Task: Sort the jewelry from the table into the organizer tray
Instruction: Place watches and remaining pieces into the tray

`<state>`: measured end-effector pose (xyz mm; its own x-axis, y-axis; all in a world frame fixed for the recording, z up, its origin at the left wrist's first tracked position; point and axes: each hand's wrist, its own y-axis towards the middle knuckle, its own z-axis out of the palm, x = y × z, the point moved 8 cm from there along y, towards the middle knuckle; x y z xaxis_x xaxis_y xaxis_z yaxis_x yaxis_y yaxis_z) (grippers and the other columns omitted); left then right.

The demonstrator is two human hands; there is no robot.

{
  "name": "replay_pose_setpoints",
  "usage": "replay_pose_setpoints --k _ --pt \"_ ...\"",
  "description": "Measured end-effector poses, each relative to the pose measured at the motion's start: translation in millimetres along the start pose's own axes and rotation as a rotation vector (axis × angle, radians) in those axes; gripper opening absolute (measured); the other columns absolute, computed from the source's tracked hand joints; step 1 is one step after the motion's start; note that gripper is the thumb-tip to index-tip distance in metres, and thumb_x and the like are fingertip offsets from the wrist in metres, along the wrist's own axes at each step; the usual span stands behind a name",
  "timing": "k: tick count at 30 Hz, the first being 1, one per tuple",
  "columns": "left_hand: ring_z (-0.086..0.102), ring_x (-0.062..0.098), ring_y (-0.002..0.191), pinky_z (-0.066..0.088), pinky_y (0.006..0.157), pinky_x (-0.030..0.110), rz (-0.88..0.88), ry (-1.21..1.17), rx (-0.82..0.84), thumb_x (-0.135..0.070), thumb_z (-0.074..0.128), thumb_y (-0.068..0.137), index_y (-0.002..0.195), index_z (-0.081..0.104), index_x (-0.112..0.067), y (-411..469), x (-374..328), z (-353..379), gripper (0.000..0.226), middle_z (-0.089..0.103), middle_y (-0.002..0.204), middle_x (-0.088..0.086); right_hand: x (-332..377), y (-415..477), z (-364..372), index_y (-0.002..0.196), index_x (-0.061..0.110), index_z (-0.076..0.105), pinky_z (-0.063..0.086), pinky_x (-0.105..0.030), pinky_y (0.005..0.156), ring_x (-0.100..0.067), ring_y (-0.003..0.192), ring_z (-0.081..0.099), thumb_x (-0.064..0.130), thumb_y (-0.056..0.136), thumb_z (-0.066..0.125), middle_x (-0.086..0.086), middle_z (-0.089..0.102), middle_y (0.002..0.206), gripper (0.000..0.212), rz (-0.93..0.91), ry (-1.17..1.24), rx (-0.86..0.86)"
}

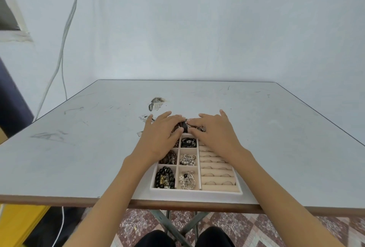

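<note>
— Gauging progress? Mostly done, by the look: organizer tray [195, 192] loaded with black beads [165, 177], pearls [187, 159], silver chains [187, 180], and rings [215, 167] tucked in the rolls.

— Left to sort: loose silver pieces [157, 103] on the table [79, 157], beyond the fingertips and off to their left.

— And the grip?

— Left hand [160, 134] and right hand [213, 134] meeting just past the tray's far rim, thumbs and fingers seemingly pinched on a dark piece [184, 126] between them. Possibly more under the palms; hard to tell.
</note>
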<state>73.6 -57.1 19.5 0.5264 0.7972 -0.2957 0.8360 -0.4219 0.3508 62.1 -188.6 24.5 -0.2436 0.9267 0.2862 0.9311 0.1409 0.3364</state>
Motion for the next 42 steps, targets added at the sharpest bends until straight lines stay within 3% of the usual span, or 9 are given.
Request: replay_pose_setpoints --k 11,16,18,22,25,28,32,37,42 --pt "0.041 0.010 0.132 0.009 0.117 0.045 0.080 0.048 -0.043 -0.039 0.046 0.096 0.118 0.064 -0.026 11 4 -3 0.031 0.061 0.125 -0.011 -1 -4 -8 0.124 0.032 0.063 0.011 -0.043 0.118 -0.017 0.120 0.054 0.038 0.093 0.055 0.002 0.069 0.116 0.032 0.052 0.062 -0.103" --pt "0.042 0.007 0.129 0.013 0.116 0.048 0.095 -0.031 -0.048 -0.063 0.026 0.076 0.116 0.065 -0.032 12 9 -4 0.063 0.062 0.124 -0.013 4 -3 -6 0.124 0.033 0.063 0.011 -0.043 0.119 -0.018 0.103 0.061 0.038 0.095 0.051 0.004 0.071 0.108 0.031 -0.008 -0.001 -0.097" --pt "0.047 0.008 0.124 0.017 0.114 0.051 0.088 -0.088 -0.073 -0.061 0.031 0.073 0.110 0.066 -0.034 15 14 -5 0.058 0.063 0.119 -0.012 7 -4 -5 0.123 0.032 0.063 0.011 -0.041 0.118 -0.018 0.100 0.062 0.037 0.097 0.049 0.003 0.071 0.105 0.030 -0.034 -0.034 -0.092" --pt "0.054 0.013 0.116 0.027 0.110 0.045 0.135 -0.132 -0.074 -0.057 0.037 0.071 0.103 0.072 -0.026 17 12 -9 0.056 0.067 0.112 -0.005 12 -4 -3 0.124 0.030 0.062 0.012 -0.040 0.116 -0.016 0.110 0.059 0.035 0.099 0.045 0.003 0.069 0.115 0.031 -0.067 -0.089 -0.068" --pt "0.051 0.010 0.119 0.028 0.110 0.045 0.142 -0.142 0.008 -0.054 0.042 0.076 0.108 0.070 -0.029 20 14 -5 0.049 0.066 0.117 -0.006 14 -6 -2 0.127 0.028 0.061 0.015 -0.042 0.115 -0.015 0.120 0.055 0.032 0.100 0.044 0.007 0.062 0.129 0.032 -0.092 -0.079 -0.057" --pt "0.050 0.003 0.118 0.028 0.112 0.047 0.144 -0.192 0.033 -0.046 0.048 0.084 0.123 0.060 -0.031 17 20 -4 0.043 0.061 0.124 -0.014 14 -6 -3 0.123 0.027 0.064 0.024 -0.045 0.112 -0.019 0.117 0.056 0.030 0.098 0.046 0.007 0.062 0.128 0.031 -0.103 -0.061 -0.074" --pt "0.048 0.001 0.115 0.031 0.102 0.027 0.092 -0.252 -0.040 -0.049 0.048 0.086 0.127 0.058 -0.026 9 25 -8 0.048 0.060 0.126 -0.011 14 -5 -2 0.119 0.025 0.067 0.032 -0.045 0.106 -0.022 0.111 0.059 0.029 0.097 0.049 0.006 0.065 0.125 0.029 -0.109 -0.054 -0.083" --pt "0.059 0.010 0.107 0.038 0.100 0.045 0.099 -0.151 -0.027 -0.058 0.037 0.082 0.113 0.068 -0.026 15 27 -4 0.054 0.068 0.112 -0.010 16 -5 0 0.119 0.023 0.067 0.032 -0.045 0.106 -0.025 0.110 0.059 0.027 0.097 0.048 0.003 0.066 0.124 0.029 -0.134 -0.087 -0.093" --pt "0.055 0.011 0.115 0.034 0.104 0.046 0.107 -0.121 0.015 -0.059 0.032 0.085 0.120 0.063 -0.028 13 26 -2 0.057 0.065 0.119 -0.010 13 -6 -2 0.120 0.025 0.067 0.034 -0.045 0.105 -0.021 0.109 0.060 0.027 0.097 0.049 0.004 0.067 0.120 0.029 -0.140 -0.006 -0.094"
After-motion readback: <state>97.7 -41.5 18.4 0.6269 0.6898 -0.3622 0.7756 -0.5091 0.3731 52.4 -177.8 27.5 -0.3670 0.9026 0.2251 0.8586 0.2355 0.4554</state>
